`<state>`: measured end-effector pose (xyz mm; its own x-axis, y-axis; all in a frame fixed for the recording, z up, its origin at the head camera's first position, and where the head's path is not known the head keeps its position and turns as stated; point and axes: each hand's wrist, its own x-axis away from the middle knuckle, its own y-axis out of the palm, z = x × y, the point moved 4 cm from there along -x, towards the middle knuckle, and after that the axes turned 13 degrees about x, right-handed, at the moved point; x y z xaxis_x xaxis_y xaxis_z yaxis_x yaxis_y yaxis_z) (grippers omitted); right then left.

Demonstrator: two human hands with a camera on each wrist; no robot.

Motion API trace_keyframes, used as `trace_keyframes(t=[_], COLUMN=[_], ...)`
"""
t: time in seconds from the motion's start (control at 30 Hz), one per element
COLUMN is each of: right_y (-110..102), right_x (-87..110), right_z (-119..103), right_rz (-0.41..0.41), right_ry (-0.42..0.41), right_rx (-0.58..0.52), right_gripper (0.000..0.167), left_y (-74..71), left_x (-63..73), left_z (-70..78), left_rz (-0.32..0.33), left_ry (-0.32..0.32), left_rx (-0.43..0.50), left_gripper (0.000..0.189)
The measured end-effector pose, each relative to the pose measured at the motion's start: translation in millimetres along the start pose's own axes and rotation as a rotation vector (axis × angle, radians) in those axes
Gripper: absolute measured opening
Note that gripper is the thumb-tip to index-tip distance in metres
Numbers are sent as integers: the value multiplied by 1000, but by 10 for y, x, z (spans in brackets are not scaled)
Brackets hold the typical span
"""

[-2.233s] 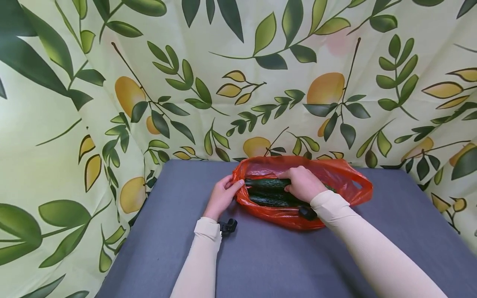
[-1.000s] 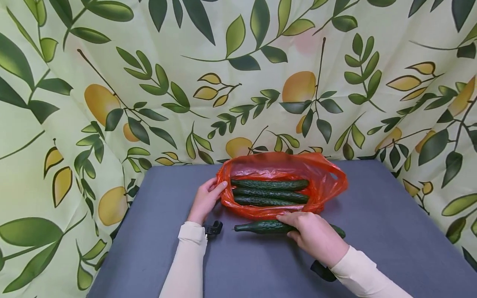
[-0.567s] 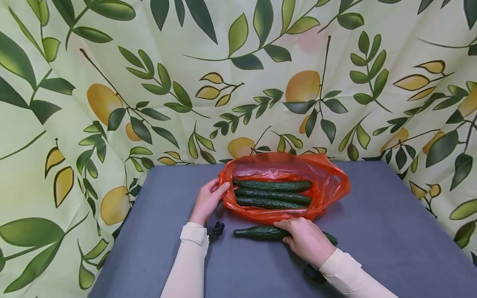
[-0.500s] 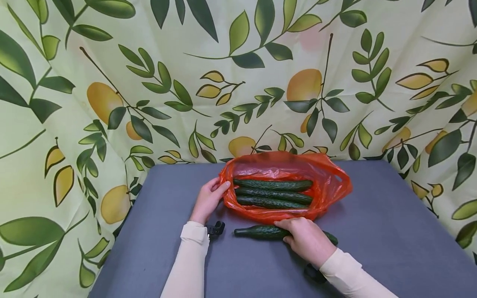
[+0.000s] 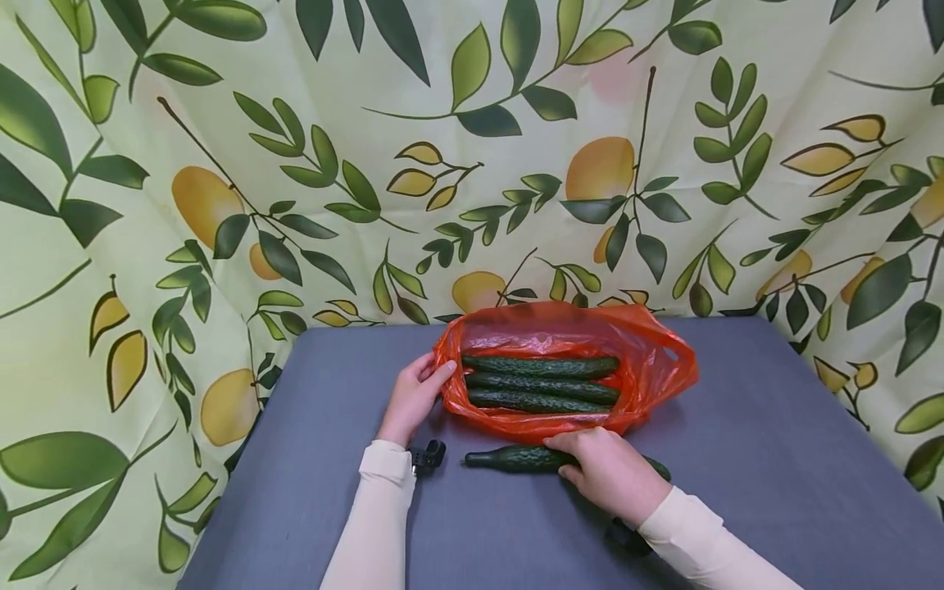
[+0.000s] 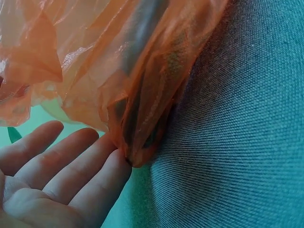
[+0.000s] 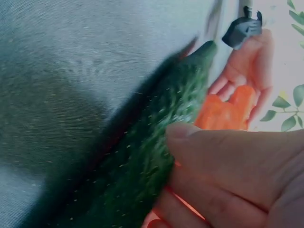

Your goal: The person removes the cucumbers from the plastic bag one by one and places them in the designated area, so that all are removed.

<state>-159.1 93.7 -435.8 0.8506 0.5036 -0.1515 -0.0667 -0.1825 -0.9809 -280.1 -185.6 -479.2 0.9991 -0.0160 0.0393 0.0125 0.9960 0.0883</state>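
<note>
"While I log the head view, give me the right hand [image 5: 608,475]. Holding anything?"

"Yes, loose cucumber [image 5: 516,460]. Thumb on the near side, index finger on the far side, gripped round the middle. Right wrist view shows the same, fingers right on the bumpy skin."

"Where's that cucumber?"

"Just in front of the red plastic bag [image 5: 516,422], crosswise, low at the grey table [image 5: 509,533]. Narrow end points left, other end sticks out past the hand. Can't tell if its underside touches the table."

"Left hand [image 5: 413,397]?"

"At the bag's left end. Thumb over the rim, fingers outside, edge pinched between. Left wrist view: fingers fairly straight, some tips against the plastic, others off it. How firm, can't tell."

"Bag contents?"

"Three cucumbers [image 5: 542,387], side by side, lengthwise. Mouth gapes toward the camera, handle loop flops out to the right."

"Wrists?"

"Pale sleeves [image 5: 369,541] on both arms. Black device [image 5: 428,456] at the left wrist, near the loose cucumber's narrow tip. Second black unit [image 5: 627,537] under the right wrist, partly hidden."

"Background?"

"Cloth [image 5: 442,74] with leaves and orange fruit, hung behind the table and along both sides."
</note>
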Motion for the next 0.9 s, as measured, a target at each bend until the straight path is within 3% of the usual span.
trace_keyframes(t=[0.27,0.4,0.53,0.73,0.9], right_y=[-319,-513,-624,-413,-121], right_x=[-188,-459,-865,-1311,-1395], right_z=[12,125,346,703,872], right_rz=[18,5,-33,-183,-252], right_ry=[-72,-52,-34,51,109], right_rx=[-15,-65,-117,-197,-240], right_gripper=[34,32,32,35,36], left_y=[-1,-15,-49,-49,-34], left_x=[-30,-21,-32,-23,-2], left_z=[17,-5,9,34,5], left_rz=[-1,0,0,2,-13], left_ry=[7,4,11,32,31], left_rx=[-9,-5,3,9,4], left_gripper=[57,58,60,58,57])
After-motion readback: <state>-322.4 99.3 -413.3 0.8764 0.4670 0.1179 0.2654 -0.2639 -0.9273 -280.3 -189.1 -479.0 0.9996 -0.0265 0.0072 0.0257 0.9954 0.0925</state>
